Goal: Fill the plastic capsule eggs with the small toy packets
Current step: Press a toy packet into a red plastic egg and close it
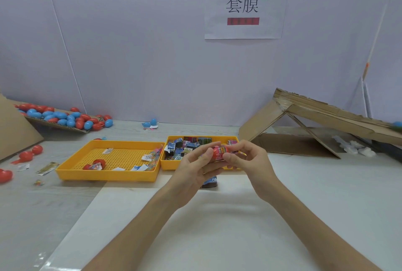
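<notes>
Head view: left hand (196,167), right hand (244,157) pinch red egg (219,153)

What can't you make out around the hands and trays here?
Head view:
- red capsule egg: left hand and right hand cover its ends; seam unclear.
- dark item: mostly hidden under the left hand.
- toy packets in the fuller yellow tray: print too small.
- blue object: cut by right edge, blurred.
</notes>
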Available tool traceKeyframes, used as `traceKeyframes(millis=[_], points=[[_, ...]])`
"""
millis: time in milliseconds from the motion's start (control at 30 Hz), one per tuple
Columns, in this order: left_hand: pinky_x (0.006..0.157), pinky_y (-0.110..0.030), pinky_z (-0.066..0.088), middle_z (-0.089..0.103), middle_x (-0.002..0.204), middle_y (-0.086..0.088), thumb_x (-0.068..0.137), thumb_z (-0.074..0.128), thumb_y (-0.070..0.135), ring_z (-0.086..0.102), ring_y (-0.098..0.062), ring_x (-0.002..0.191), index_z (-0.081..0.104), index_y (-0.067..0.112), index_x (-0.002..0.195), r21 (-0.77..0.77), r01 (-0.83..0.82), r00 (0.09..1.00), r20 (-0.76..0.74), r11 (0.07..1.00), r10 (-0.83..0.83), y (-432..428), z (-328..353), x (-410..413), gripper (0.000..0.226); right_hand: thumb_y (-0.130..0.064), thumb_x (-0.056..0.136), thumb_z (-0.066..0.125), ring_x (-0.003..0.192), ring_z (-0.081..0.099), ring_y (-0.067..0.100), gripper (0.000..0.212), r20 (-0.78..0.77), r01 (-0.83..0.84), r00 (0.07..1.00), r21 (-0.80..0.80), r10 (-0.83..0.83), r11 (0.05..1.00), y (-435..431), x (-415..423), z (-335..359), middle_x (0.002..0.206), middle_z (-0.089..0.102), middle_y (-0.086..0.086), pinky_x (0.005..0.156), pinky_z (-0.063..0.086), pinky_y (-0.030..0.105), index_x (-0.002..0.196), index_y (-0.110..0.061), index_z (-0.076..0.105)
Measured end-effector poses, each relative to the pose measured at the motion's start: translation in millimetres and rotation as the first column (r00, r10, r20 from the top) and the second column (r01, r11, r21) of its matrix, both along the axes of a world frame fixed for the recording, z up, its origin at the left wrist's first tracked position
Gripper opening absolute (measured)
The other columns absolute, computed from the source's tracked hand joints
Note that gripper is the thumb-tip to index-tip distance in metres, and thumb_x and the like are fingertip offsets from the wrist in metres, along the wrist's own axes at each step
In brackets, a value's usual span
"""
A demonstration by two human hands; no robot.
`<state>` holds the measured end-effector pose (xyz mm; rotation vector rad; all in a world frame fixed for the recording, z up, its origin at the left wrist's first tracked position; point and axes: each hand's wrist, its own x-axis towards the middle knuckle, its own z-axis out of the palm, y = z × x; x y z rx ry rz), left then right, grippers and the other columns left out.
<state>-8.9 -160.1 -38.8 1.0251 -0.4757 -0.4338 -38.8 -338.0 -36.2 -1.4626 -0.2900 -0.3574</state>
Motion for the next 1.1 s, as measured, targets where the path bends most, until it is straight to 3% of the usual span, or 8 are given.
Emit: traceKeyframes(millis=[133, 300, 433, 500, 600, 700, 833, 1100], points=[[0.087, -0.030, 0.058, 0.070, 0.126, -0.013, 0.093, 0.060, 0.029, 0.070, -0.029, 0.113, 0.072, 0.024, 0.123, -0.001, 0.015, 1.000, -0.017, 1.000, -0.015, 0.2, 0.8, -1.1, 0.033, -0.013, 0.068, 0.083, 0.073, 0.067, 0.015, 0.019, -0.028, 0.000, 1.000, 0.040, 0.001, 0.999, -0.2, 1.3, -0.8, 0.098, 0.065, 0.015, 0.063, 0.053, 0.022, 0.083, -0.008, 0.071], [0.089, -0.030, 0.058, 0.070, 0.126, -0.013, 0.095, 0.057, 0.031, 0.070, -0.029, 0.112, 0.071, 0.027, 0.124, 0.018, 0.027, 1.000, -0.015, 0.999, -0.027, -0.2, -0.2, -1.2, 0.033, -0.018, 0.065, 0.085, 0.092, 0.070, 0.029, 0.023, -0.043, -0.025, 0.999, 0.083, 0.028, 0.996, -1.3, 1.9, -0.8, 0.102, 0.068, 0.021, 0.072, 0.056, 0.029, 0.081, -0.009, 0.071], [0.089, -0.031, 0.058, 0.072, 0.123, -0.012, 0.095, 0.058, 0.031, 0.072, -0.026, 0.108, 0.073, 0.029, 0.123, 0.036, 0.021, 1.000, 0.008, 0.999, -0.022, 0.5, -0.9, -1.0, 0.032, -0.019, 0.067, 0.083, 0.094, 0.066, 0.037, 0.024, -0.055, -0.004, 0.998, 0.085, 0.009, 0.996, -0.6, 1.0, 0.2, 0.109, 0.063, 0.034, 0.080, 0.057, 0.044, 0.083, -0.007, 0.072], [0.089, -0.032, 0.058, 0.072, 0.121, -0.012, 0.096, 0.058, 0.032, 0.072, -0.026, 0.106, 0.071, 0.029, 0.126, 0.047, 0.024, 0.999, 0.028, 0.999, -0.026, 0.3, -1.1, -0.9, 0.033, -0.022, 0.070, 0.082, 0.089, 0.066, 0.037, 0.021, -0.056, 0.007, 0.998, 0.070, -0.003, 0.998, -0.2, -0.5, 1.7, 0.103, 0.064, 0.034, 0.083, 0.057, 0.047, 0.082, -0.008, 0.073], [0.093, -0.034, 0.057, 0.071, 0.122, -0.016, 0.098, 0.058, 0.034, 0.070, -0.028, 0.110, 0.068, 0.027, 0.129, 0.085, 0.036, 0.998, 0.055, 0.996, -0.041, -1.0, -1.6, -1.5, 0.034, -0.027, 0.086, 0.072, 0.078, 0.067, 0.025, 0.018, -0.033, 0.098, 0.994, -0.059, -0.100, 0.993, 2.0, -0.9, 0.5, 0.082, 0.067, 0.024, 0.085, 0.055, 0.040, 0.083, -0.009, 0.075], [0.092, -0.035, 0.057, 0.070, 0.123, -0.017, 0.098, 0.058, 0.034, 0.070, -0.029, 0.110, 0.067, 0.028, 0.129, 0.085, 0.026, 0.998, 0.058, 0.996, -0.031, -1.3, -2.3, -0.8, 0.033, -0.020, 0.097, 0.063, 0.078, 0.070, 0.025, 0.016, -0.012, 0.144, 0.989, -0.056, -0.144, 0.988, 4.7, -0.3, 0.0, 0.088, 0.072, 0.016, 0.078, 0.058, 0.040, 0.092, -0.013, 0.077], [0.085, -0.030, 0.057, 0.070, 0.126, -0.012, 0.099, 0.056, 0.029, 0.069, -0.027, 0.113, 0.061, 0.025, 0.136, 0.037, 0.015, 0.998, 0.056, 0.999, -0.017, 0.9, -3.3, 1.9, 0.037, -0.008, 0.091, 0.071, 0.069, 0.071, 0.017, 0.019, 0.096, 0.169, 0.983, -0.111, -0.159, 0.979, 2.9, -3.0, 3.5, 0.083, 0.076, 0.003, 0.066, 0.053, 0.020, 0.087, -0.025, 0.078], [0.085, -0.030, 0.057, 0.071, 0.124, -0.009, 0.096, 0.060, 0.028, 0.071, -0.025, 0.105, 0.066, 0.031, 0.131, 0.027, 0.017, 0.997, 0.072, 0.999, -0.019, 0.0, -4.0, 2.2, 0.035, -0.007, 0.083, 0.079, 0.074, 0.072, 0.017, 0.019, 0.154, 0.226, 0.968, -0.195, -0.198, 0.954, 1.4, 0.3, -1.2, 0.081, 0.074, 0.003, 0.071, 0.054, 0.022, 0.081, -0.025, 0.077]])
